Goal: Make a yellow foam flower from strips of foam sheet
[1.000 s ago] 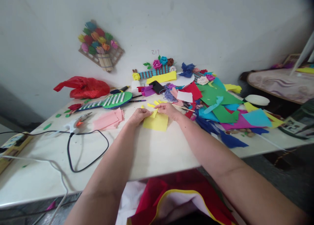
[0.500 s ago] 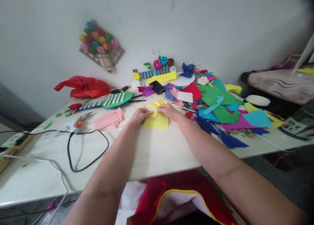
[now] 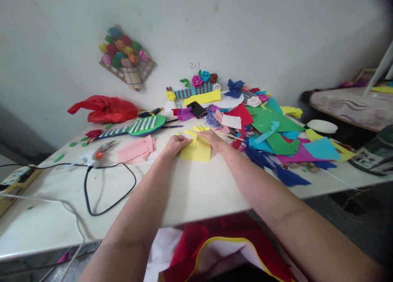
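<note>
A yellow paper sheet [image 3: 196, 153] lies flat on the white table between my hands. My left hand [image 3: 178, 144] is closed, thumb and fingertips pinching a narrow yellow paper strip [image 3: 193, 140] over the sheet's upper left. At the sheet's upper right, my right hand [image 3: 211, 139] is curled down on the paper and holds it; its fingertips are partly hidden. Several more yellow strips [image 3: 201, 128] lie just beyond the hands. A thin wooden stick [image 3: 229, 135] extends rightward from behind my right hand.
Pink paper sheets [image 3: 137, 148] and a white glue gun [image 3: 89, 155] with a looping black cord lie at the left. Coloured paper [image 3: 273, 124] is heaped at the right. A phone [image 3: 197, 109] and a red plastic bag [image 3: 109, 110] are farther back.
My right hand has shifted slightly and lies flatter on the yellow sheet. The strip in my left hand now stands more clearly apart from the right fingers.
</note>
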The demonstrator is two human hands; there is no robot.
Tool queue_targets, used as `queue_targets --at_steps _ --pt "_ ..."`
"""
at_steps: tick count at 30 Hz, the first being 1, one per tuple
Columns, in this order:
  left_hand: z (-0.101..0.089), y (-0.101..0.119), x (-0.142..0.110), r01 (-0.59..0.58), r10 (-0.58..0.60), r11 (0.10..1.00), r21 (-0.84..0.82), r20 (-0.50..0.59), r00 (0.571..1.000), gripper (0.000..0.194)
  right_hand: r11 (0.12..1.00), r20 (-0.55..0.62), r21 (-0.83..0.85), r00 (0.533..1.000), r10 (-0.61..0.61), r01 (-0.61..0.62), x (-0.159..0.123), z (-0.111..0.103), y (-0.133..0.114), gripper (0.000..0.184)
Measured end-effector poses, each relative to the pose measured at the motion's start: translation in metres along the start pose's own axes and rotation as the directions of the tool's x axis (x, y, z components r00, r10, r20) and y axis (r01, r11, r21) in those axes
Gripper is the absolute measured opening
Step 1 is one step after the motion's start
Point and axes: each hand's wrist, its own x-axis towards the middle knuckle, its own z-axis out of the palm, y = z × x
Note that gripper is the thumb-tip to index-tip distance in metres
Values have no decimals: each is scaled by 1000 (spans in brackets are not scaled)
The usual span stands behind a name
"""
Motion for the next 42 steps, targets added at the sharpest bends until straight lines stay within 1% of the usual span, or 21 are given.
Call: queue_targets --at_steps 1,3,6,9,15,18,22,25,29,32,35,38,42 --pt "0 0 0 9 -9 1000 2 -5 1000 35 999 5 -29 999 33 -32 -1 1 0 30" --pt "1 1 0 14 -14 1000 9 -16 1000 34 991 -16 -123 998 52 -54 -1 4 -1 36" --pt "2 0 1 -8 8 1000 20 -26 1000 34 977 -74 -213 997 13 -29 -1 6 -1 41" --pt "2 -1 2 -16 18 999 47 -29 999 34 972 -100 -232 995 9 -32 -1 7 -2 41" --pt "4 -2 2 -39 40 998 52 -18 999 35 972 -153 -233 988 4 -41 0 9 -2 31" --pt "4 -2 1 -39 39 999 37 -19 999 34 979 -158 -196 987 19 -50 0 9 0 26" --pt "4 -3 1 -25 25 1000 -9 -23 999 34 994 -131 -86 990 52 -64 -1 9 0 22" --pt "3 -6 2 -32 32 999 -39 -1 999 36 998 -102 -13 993 59 -60 -3 9 -1 21" --pt "3 -9 3 -67 67 997 -34 10 998 36 994 -75 52 992 102 -98 -4 8 -3 25" --pt "3 -10 4 -79 79 997 -16 12 997 36 995 -111 -12 989 97 -99 -2 7 -2 31" --pt "2 -11 4 -78 78 997 8 20 997 37 991 -156 -97 985 76 -92 1 7 1 31" --pt "3 -10 5 -65 65 998 17 15 998 37 985 -177 -164 984 30 -59 4 7 4 30" --pt "4 -5 3 -55 55 998 32 -4 998 39 969 -195 -247 980 -47 -3 6 6 4 32"
